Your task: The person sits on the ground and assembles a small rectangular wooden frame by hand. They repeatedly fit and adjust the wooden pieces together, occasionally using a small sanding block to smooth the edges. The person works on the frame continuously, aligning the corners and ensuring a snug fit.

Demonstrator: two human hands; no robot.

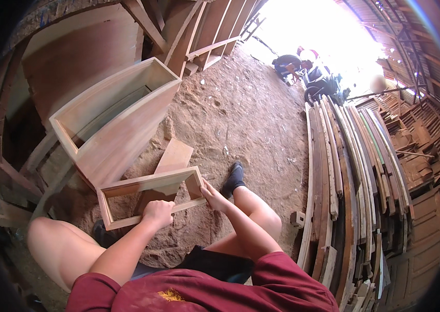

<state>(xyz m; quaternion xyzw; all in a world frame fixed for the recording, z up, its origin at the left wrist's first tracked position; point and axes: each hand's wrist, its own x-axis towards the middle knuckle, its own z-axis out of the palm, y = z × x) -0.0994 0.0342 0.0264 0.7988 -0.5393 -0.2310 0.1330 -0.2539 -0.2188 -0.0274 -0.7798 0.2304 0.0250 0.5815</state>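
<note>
Wooden frame on dirt floor by big box, left hand gripping near rail, right hand pinching rt end; prob light, stiff, grab rails.

I'm seeing open sawdust-covered dirt floor stretching ahead. A tall open-topped pale wooden box is crowding the left, a stack of long curved wooden planks is walling off the right, and a flat loose board is lying between.
</note>
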